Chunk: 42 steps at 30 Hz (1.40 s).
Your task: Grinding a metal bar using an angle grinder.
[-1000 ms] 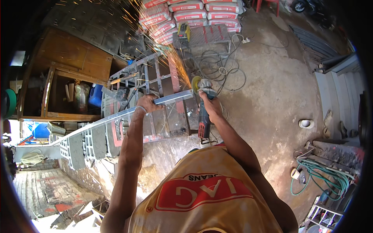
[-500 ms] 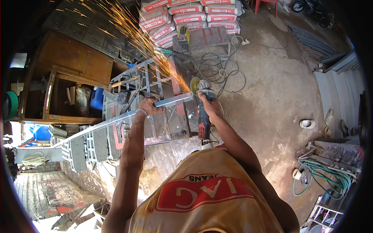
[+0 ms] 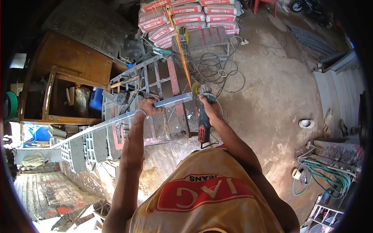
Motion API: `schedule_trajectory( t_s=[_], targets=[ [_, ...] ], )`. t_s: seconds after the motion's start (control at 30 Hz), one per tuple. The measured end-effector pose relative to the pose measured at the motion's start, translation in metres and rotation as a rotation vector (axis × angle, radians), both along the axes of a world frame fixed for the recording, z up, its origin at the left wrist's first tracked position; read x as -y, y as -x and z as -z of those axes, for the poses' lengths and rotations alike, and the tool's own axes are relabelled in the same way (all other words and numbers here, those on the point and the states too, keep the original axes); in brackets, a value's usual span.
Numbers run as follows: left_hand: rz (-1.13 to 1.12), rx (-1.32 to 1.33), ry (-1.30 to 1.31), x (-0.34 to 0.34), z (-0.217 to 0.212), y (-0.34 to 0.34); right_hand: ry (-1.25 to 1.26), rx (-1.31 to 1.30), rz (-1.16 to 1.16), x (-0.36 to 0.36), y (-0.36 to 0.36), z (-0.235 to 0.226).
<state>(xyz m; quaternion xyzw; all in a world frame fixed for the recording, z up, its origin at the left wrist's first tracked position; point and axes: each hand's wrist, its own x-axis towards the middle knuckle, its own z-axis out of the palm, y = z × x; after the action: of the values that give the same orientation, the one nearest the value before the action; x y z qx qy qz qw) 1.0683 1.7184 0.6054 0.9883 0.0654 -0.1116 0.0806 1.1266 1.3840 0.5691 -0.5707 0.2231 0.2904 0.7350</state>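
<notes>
My left hand (image 3: 149,106) is closed round a long, shiny square metal tube (image 3: 175,101), which slopes from the lower left up to the right across a metal frame (image 3: 159,86). In my right hand (image 3: 211,108) is an angle grinder (image 3: 203,127), its body pointing back toward me. The grinder's yellowish disc (image 3: 195,90) is at the tube's right end, where a thin stream of orange sparks (image 3: 180,50) flies away to the far side. Whether the disc bites into the end face or its edge is too small to tell.
Grey hollow blocks (image 3: 74,155) stand under the tube's left part. An open wooden cabinet (image 3: 77,58) is at the left. Stacked sacks (image 3: 188,18), a low metal bench (image 3: 210,40) and tangled cables (image 3: 223,75) lie beyond. A green hose (image 3: 330,176) is coiled at the right.
The sparks have thinned from a wide spray toward the far left to a narrow stream aimed more straight ahead. The grinder's head has shifted slightly; my left hand stays put on the tube.
</notes>
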Motion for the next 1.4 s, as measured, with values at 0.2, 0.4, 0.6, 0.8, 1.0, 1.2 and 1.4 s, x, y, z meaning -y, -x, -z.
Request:
schedule_trajectory(
  t_s=[0.2, 0.4, 0.6, 0.8, 1.0, 1.2, 1.4],
  targets=[
    [-0.021, -0.062, 0.015, 0.004, -0.007, -0.005, -0.078, 0.016, 0.029, 0.003, 0.008, 0.007],
    [-0.042, -0.127, -0.009, 0.004, -0.008, -0.003, -0.048, 0.077, -0.006, 0.006, 0.010, -0.005],
    [-0.043, -0.096, 0.008, 0.008, -0.011, -0.005, -0.021, 0.027, 0.027, 0.004, 0.007, 0.005],
    [-0.026, -0.039, 0.022, 0.010, -0.020, 0.000, -0.051, 0.041, -0.008, 0.003, 0.007, -0.001],
    [-0.075, -0.280, 0.101, 0.013, -0.034, -0.016, -0.060, -0.053, 0.036, 0.013, 0.000, 0.003],
    [-0.099, -0.362, 0.245, -0.006, -0.030, -0.018, -0.068, -0.061, -0.005, 0.015, 0.009, 0.024],
    [-0.154, -0.215, 0.196, -0.021, 0.023, -0.010, -0.068, -0.032, 0.017, 0.010, 0.017, 0.027]
  ],
)
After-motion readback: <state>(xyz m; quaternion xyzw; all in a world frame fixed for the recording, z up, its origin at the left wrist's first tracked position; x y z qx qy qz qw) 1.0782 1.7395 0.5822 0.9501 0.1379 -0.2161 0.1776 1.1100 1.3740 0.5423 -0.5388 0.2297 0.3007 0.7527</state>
